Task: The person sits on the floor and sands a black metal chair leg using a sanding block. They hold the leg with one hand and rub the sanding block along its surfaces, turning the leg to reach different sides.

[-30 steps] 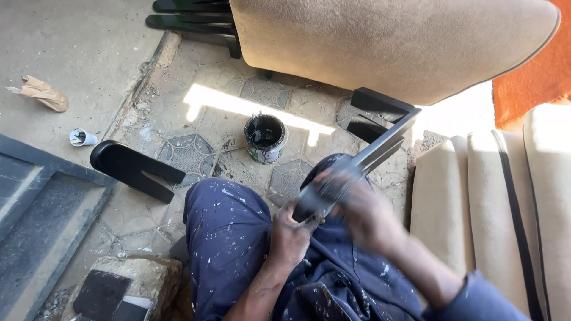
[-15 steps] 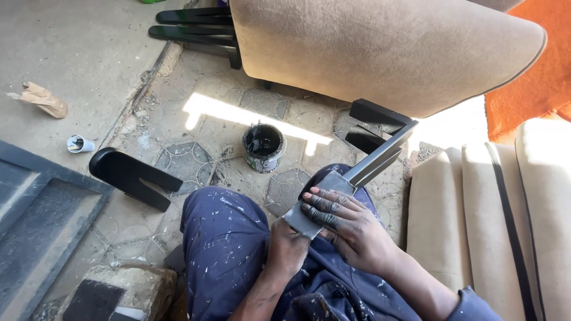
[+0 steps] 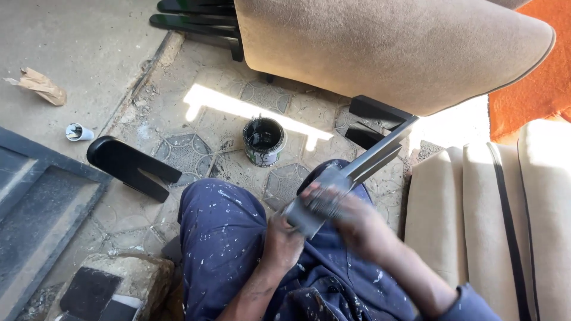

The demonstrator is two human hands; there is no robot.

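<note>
Held piece: a grey, angled metal bracket [image 3: 351,178] lies across the person's lap, its long arm running up and to the right.
Left hand [image 3: 284,235]: closed around the bracket's near end from below.
Right hand [image 3: 348,217]: blurred, laid over the near end of the bracket; grip cannot be told.
Clothing: blue, paint-flecked trousers [image 3: 223,238].
Floor: small tin of black paint [image 3: 263,141] just beyond the knees; black chair leg [image 3: 131,166] to the left.
Far and right: tan upholstered cushion [image 3: 386,47].
</note>
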